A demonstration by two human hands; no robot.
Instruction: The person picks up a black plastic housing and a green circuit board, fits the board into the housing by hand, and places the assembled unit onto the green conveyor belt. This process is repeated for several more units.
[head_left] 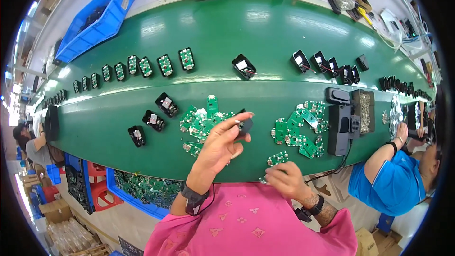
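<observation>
My left hand (pixel 217 148) is raised over the bench, its thumb and fingers closed on a small black plastic case (pixel 245 126). The case's inside is turned away from view. Low at the bench's near edge, my right hand (pixel 288 180) pinches a small green circuit board (pixel 263 180), mostly hidden by the fingers. Just beyond those fingers lies another circuit board (pixel 277 158). A heap of green circuit boards (pixel 201 122) spreads behind my left hand. To the right is a second heap of boards (pixel 295 130).
Black cases with boards (pixel 186 59) line the far left; open wired cases (pixel 244 66) continue rightward. Several cases (pixel 153 120) sit left of the heap. A dark grey device (pixel 338 130) and a bin of small parts (pixel 364 109) stand right. A co-worker (pixel 393 175) sits beyond.
</observation>
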